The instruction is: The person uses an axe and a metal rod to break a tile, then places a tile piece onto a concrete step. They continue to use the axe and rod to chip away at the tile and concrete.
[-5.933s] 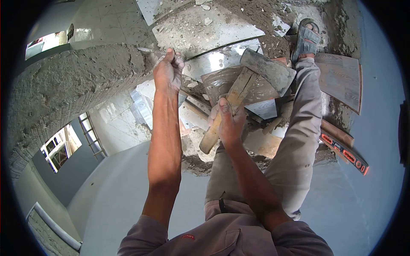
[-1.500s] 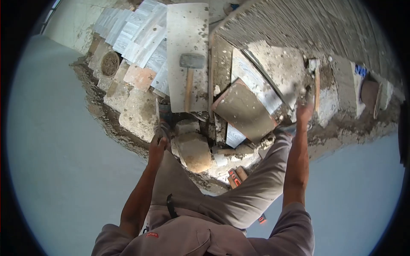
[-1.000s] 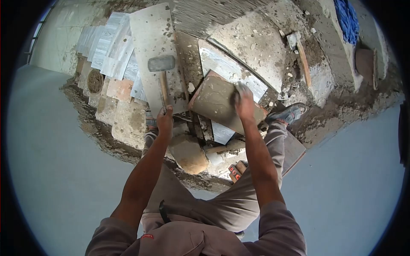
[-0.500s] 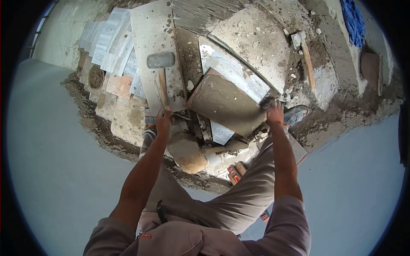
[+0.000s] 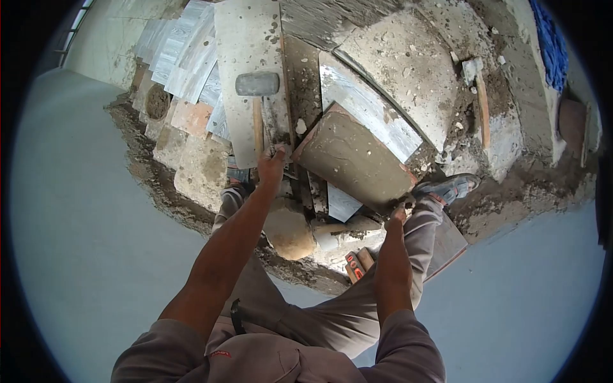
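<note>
Mortar-coated tile [image 5: 357,159]: its far right corner is now exposed, the right hand [image 5: 398,213] having shifted since half a second earlier to the tile's near right corner, where attention apparently passes. Its fingers curl; contents cannot be told. The coat is smooth, grey-brown, the outline rectangular. Left of the tile: block-headed mallet [image 5: 257,84], wooden-handled; left hand [image 5: 271,165], fingers closed on a slim tool [image 5: 271,140].

We identify a grey mallet head [image 5: 257,83] and its tan handle [image 5: 258,124]. We note a mortar-coated tile [image 5: 357,156], grey-brown with reddish edges; plank tiles [image 5: 191,57], pale grey with wood-grain streaks; an off-white slab [image 5: 248,38], dark-speckled; a bright blue bundle [image 5: 552,51]; and a mauve shirt [image 5: 268,364] with red label [image 5: 221,353].
</note>
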A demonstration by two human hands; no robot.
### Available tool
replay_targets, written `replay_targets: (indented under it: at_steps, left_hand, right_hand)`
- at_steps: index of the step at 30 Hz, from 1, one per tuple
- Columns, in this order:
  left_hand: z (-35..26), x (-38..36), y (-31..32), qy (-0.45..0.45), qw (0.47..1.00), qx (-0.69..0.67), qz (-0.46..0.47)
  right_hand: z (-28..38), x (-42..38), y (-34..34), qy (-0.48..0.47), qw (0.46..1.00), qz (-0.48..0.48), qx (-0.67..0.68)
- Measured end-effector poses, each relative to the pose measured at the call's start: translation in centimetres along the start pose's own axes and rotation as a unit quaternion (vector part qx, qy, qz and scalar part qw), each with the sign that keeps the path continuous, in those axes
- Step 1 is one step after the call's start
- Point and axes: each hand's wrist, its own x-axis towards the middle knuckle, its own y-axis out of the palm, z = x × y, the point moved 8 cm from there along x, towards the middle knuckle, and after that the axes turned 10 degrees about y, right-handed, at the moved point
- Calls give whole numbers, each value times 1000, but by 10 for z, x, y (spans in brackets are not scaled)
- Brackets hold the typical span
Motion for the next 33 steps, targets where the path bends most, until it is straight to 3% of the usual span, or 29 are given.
replay_targets:
  at_steps: [4,6,9,11,12,13,14,15,16,17,19,22,23,24,26,27,33]
  left_hand:
    - [0,-5,13,-10,998,-63,-10]
    - [7,0,13,-14,1000,-2,11]
    - [-3,-4,13,12,999,-33,-24]
    - [2,0,10,15,1000,-12,-1]
    - [5,0,12,17,1000,7,25]
    - [3,-1,13,15,1000,6,26]
    - [-1,-3,14,10,999,34,26]
    - [-4,-5,14,6,998,61,25]
    - [1,-5,13,5,998,60,26]
    - [2,-5,12,22,997,71,17]
    - [1,-13,10,37,996,83,9]
    - [-2,-34,16,-35,998,45,19]
    - [-2,-40,19,-18,999,19,30]
    - [-2,-45,23,-2,999,-10,42]
    - [1,-45,25,-7,998,-37,56]
    - [2,-43,25,1,996,-65,55]
    - [-6,-31,29,7,997,17,73]
  right_hand:
    - [14,-31,-1,57,998,-19,-1]
    - [4,-11,3,39,999,0,30]
    - [-9,17,7,43,996,29,68]
    - [-20,56,11,-38,994,82,60]
    - [-44,82,19,176,926,258,213]
    - [-38,63,23,175,926,256,213]
    - [-15,31,17,60,980,156,112]
    - [6,5,12,-58,997,51,7]
    - [13,0,13,-121,992,35,-26]
    - [12,-1,19,-124,991,36,-24]
    - [0,-1,20,-90,986,39,135]
    - [-2,2,34,-35,978,118,167]
    - [18,-26,26,-76,992,69,77]
    - [9,-18,26,-54,992,69,91]
    - [-18,42,19,-172,985,21,7]
    - [8,-10,5,-165,986,-21,-18]
    - [-8,34,-4,-194,978,-78,2]
